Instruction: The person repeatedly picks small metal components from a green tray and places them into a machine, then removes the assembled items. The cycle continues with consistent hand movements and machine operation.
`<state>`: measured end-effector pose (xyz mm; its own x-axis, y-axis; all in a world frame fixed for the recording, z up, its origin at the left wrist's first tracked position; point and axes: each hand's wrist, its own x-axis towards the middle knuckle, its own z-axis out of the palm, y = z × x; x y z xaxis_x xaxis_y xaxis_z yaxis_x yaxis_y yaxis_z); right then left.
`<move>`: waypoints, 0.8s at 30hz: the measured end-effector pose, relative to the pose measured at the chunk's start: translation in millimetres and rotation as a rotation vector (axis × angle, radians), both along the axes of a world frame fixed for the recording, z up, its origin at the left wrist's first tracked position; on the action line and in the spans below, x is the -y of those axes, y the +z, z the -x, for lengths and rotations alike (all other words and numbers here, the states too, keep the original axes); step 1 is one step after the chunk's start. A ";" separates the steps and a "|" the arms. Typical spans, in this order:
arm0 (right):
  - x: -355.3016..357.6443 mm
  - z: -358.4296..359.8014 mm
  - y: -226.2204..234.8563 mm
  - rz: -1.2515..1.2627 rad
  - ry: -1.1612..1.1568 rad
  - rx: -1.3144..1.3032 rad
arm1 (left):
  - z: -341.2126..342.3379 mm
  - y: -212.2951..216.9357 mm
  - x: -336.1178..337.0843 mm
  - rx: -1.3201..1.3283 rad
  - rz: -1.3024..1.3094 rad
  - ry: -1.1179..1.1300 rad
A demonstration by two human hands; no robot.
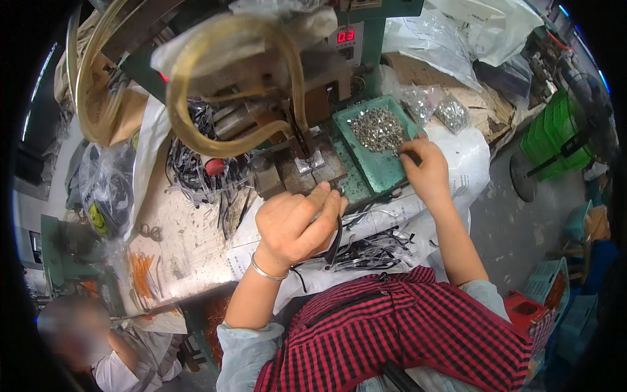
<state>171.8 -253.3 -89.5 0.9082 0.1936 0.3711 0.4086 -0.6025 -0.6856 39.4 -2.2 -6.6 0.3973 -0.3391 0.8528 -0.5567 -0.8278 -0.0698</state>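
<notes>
My left hand (297, 222) is closed on a thin black cable (336, 243), and the cable's free end reaches toward the small metal seat (309, 163) of the bench machine. That fingertip end lies just in front of the machine's block (294, 178). My right hand (426, 171) is at the right rim of a green tray (382, 171). Its fingers are bent together beside a heap of small shiny metal pieces (377, 129); whether a piece sits between them is too small to tell.
Yellowish hoses (179, 111) loop over the machine. A bundle of black cables (196, 153) lies left of it, and more cables (379, 248) lie in front of me. Bags of metal pieces (452, 114) sit behind the tray. Another person (124, 353) is at lower left.
</notes>
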 end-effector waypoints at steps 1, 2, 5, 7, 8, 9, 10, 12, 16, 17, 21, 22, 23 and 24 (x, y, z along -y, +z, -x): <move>-1.6 1.8 1.7 0.143 0.017 0.059 | -0.1 -0.4 1.4 0.010 0.004 0.008; -5.2 3.5 2.4 0.132 -0.015 0.070 | 1.7 -1.9 2.8 -0.032 0.037 0.011; -17.9 6.3 5.3 0.303 -0.111 0.139 | 19.5 -2.9 8.0 -0.161 0.149 0.063; -25.3 4.5 3.4 0.350 -0.132 0.126 | 39.9 -4.3 14.7 -0.260 0.246 0.142; -27.6 3.0 1.4 0.370 -0.136 0.115 | 53.8 -17.1 15.5 -0.226 0.331 0.135; -28.0 2.4 -2.5 0.353 -0.110 0.161 | 68.1 -23.1 13.3 -0.191 0.338 0.208; -29.3 8.4 3.1 0.280 -0.131 0.075 | 81.0 -28.0 8.6 -0.124 0.362 0.292; -29.7 14.4 2.3 0.166 -0.136 0.080 | 95.6 -24.8 -16.1 0.054 0.423 0.529; -30.2 4.9 -3.3 -0.183 -0.055 0.129 | 72.7 15.4 -77.8 0.044 0.539 0.760; -35.8 3.1 -1.0 -0.308 -0.022 0.055 | 61.9 14.6 -91.7 -0.035 0.521 0.720; -48.5 0.4 4.3 -0.398 0.029 -0.157 | 18.2 -44.8 -127.4 -0.392 0.111 0.784; -48.5 1.2 5.4 -0.391 0.036 -0.235 | 14.1 -65.9 -133.4 -0.408 0.101 0.807; -47.5 1.5 5.8 -0.383 0.046 -0.315 | 12.9 -86.2 -140.6 -0.426 0.092 0.835; -39.2 0.6 0.6 -0.293 0.027 -0.326 | 8.0 -98.7 -146.2 -0.441 0.085 0.850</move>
